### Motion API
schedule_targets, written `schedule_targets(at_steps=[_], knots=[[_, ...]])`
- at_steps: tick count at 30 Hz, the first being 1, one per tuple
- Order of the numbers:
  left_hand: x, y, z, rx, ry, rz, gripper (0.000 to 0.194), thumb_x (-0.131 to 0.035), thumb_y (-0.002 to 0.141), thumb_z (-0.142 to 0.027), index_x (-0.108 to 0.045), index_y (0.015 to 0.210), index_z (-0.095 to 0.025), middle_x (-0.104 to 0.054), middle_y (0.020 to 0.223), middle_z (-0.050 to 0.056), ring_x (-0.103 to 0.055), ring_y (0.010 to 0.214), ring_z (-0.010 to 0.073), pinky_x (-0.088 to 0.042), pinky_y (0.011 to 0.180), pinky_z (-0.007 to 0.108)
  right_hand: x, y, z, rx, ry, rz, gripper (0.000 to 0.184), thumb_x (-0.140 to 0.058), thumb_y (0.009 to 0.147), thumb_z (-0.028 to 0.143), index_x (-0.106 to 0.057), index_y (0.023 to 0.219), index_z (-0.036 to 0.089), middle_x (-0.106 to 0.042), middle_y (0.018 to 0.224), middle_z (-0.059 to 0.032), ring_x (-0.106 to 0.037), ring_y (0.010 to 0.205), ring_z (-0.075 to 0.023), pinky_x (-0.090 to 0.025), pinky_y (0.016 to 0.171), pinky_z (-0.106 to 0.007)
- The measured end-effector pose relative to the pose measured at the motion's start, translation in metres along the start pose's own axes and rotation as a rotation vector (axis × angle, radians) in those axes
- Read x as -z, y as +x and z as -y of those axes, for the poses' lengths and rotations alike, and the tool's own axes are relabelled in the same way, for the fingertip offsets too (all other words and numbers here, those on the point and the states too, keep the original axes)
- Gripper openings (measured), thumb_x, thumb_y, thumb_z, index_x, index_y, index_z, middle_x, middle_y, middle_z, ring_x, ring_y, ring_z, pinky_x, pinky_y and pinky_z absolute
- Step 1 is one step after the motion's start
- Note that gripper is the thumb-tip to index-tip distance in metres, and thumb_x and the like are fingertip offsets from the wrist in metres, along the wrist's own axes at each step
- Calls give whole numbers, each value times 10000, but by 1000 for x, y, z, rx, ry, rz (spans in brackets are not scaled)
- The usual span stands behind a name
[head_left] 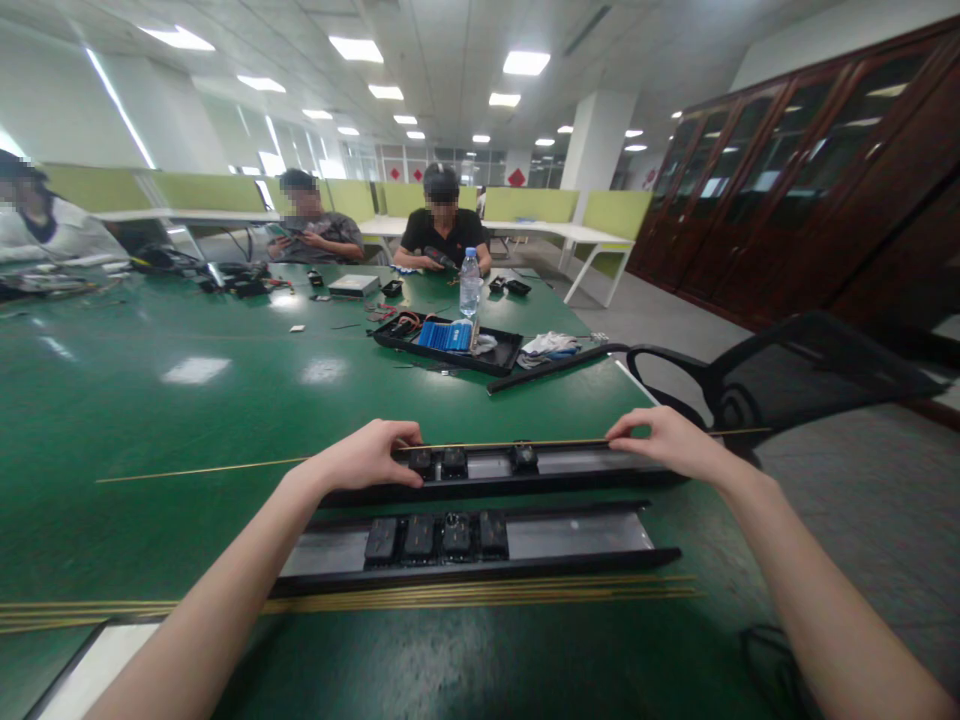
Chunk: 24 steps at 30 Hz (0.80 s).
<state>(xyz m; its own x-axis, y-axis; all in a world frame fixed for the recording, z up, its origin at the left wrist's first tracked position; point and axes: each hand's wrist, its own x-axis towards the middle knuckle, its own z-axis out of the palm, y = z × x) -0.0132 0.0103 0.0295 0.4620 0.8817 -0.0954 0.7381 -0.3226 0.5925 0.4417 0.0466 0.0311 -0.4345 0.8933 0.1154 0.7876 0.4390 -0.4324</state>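
Note:
A long black channel (577, 482) with a grey inside lies across the green table, several black socket-like blocks (454, 461) set in it. My left hand (367, 457) grips it at its left part, fingers over the far side and thumb by the leftmost block. Along the far edge runs a thin brass-coloured rod (540, 442), which sticks out past the channel on both sides. Its right part is pinched between thumb and fingers of my right hand (660, 440). Nearer to me lies a second black channel (577, 535), with black blocks (420, 538) side by side.
Several thin brass-coloured rods (487, 594) lie along the near side. Beyond the channels are a black tray (495, 360) with blue pieces, a water bottle (469, 285), white gloves (551, 347) and a black strip (555, 370). A chair (787, 375) stands right. People sit across the table.

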Motion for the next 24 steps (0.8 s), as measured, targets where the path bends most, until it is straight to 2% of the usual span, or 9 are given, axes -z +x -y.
schedule_targets(at_steps=[24], knots=[[0,0,0,17,10,-13,395,-735,620,-508,-613,847,-210,-692,858,-1,-636,831,224,-454,727,276,10,-3,0,-82,-13,16,211,-660,772,421,-763,809,241,-776,869,-24,-694,865,-258,-504,842,-360]])
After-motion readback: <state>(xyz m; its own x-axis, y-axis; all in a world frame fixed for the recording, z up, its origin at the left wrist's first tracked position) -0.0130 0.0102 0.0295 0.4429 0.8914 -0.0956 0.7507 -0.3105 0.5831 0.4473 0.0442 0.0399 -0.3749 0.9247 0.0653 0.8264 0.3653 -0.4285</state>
